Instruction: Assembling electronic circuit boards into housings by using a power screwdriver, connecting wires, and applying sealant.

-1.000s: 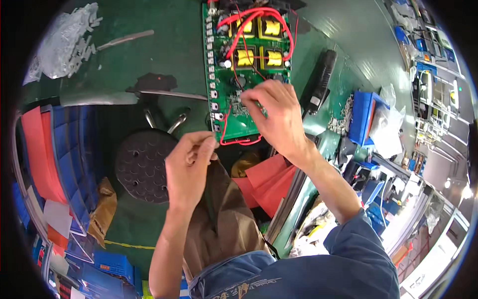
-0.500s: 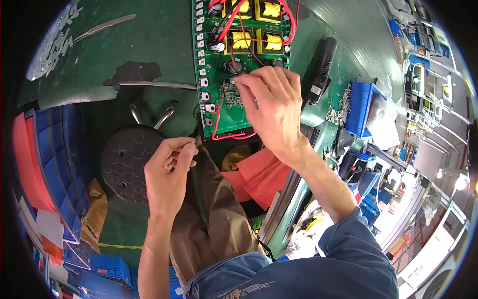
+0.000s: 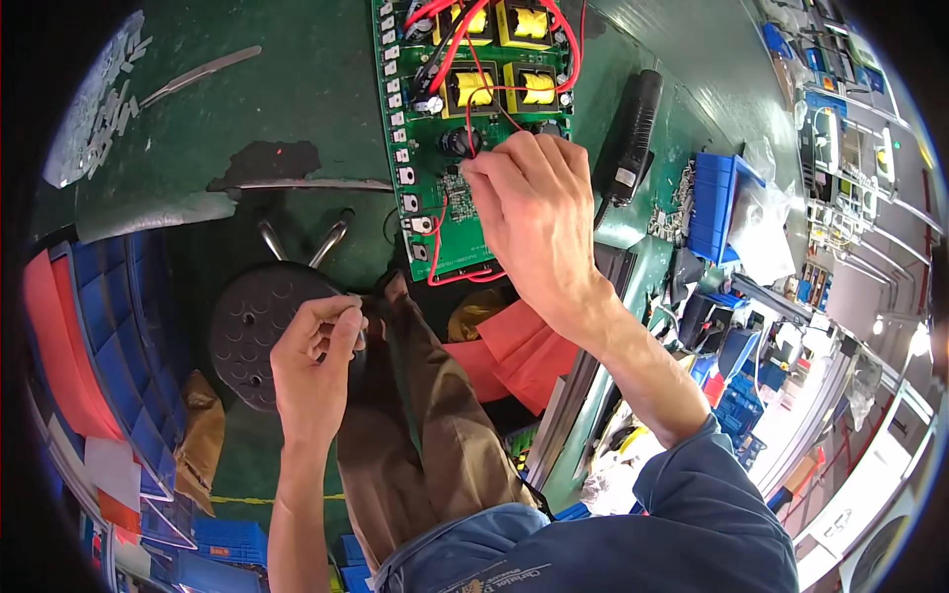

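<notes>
A green circuit board (image 3: 465, 232) lies on the green workbench, carrying yellow-and-black transformers (image 3: 473, 87), red wires (image 3: 445, 259) and a row of small white-and-black parts along its left edge. Over its lower half is my right hand (image 3: 542, 212), thumb and forefinger pinched together beside a round black capacitor (image 3: 457, 142); whatever sits between the fingertips is too small to name. My left hand (image 3: 314, 361) hangs off the bench edge above my lap, its fingers curled and the thumb pressed to the forefinger. A tiny pale bit may show there, but I cannot make it out.
Tweezers (image 3: 203, 75) and many small clear pieces (image 3: 104, 109) lie at the bench's left. Right of the board are a black handheld tool (image 3: 635, 133) and a blue bin (image 3: 714, 208). Below stand a black stool (image 3: 259, 331) and blue crates (image 3: 119, 336) with red sheets.
My left hand has drifted a little left and down, still pinched. My right hand stays at the board with its fingertips near the capacitor. The whole view has shifted slightly.
</notes>
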### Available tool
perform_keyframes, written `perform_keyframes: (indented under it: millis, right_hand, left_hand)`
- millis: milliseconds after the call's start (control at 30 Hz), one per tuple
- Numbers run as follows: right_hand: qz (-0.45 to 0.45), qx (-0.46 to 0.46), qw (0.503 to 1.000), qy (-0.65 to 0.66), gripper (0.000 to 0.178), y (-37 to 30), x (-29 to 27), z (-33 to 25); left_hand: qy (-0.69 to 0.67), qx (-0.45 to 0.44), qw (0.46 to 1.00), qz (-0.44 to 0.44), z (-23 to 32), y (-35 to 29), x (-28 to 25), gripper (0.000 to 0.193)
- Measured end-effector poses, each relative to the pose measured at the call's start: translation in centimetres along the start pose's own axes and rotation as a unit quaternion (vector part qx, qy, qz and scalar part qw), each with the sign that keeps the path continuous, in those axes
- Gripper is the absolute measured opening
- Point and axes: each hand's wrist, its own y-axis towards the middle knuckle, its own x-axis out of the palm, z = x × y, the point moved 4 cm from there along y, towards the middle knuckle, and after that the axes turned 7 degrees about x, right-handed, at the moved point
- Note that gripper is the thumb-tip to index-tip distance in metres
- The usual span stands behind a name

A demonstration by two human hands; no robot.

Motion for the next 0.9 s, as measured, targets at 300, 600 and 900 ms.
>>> perform_keyframes:
  millis: [300,600,900]
  right_hand:
    - [0.005,0.05,0.996,0.079,0.013,0.4,-0.6,0.0]
    - [-0.087,0.141,0.979,0.119,0.035,3.2,-0.7,2.0]
    - [-0.208,0.078,0.967,0.124,0.03,5.1,0.2,3.5]
  left_hand:
    - [-0.022,-0.03,0.999,-0.017,-0.3,-0.5,1.0,0.014]
    - [-0.002,-0.02,1.0,-0.016,0.8,0.0,0.7,0.015]
    - [0.044,0.0,0.998,-0.047,2.8,-1.1,2.5,0.017]
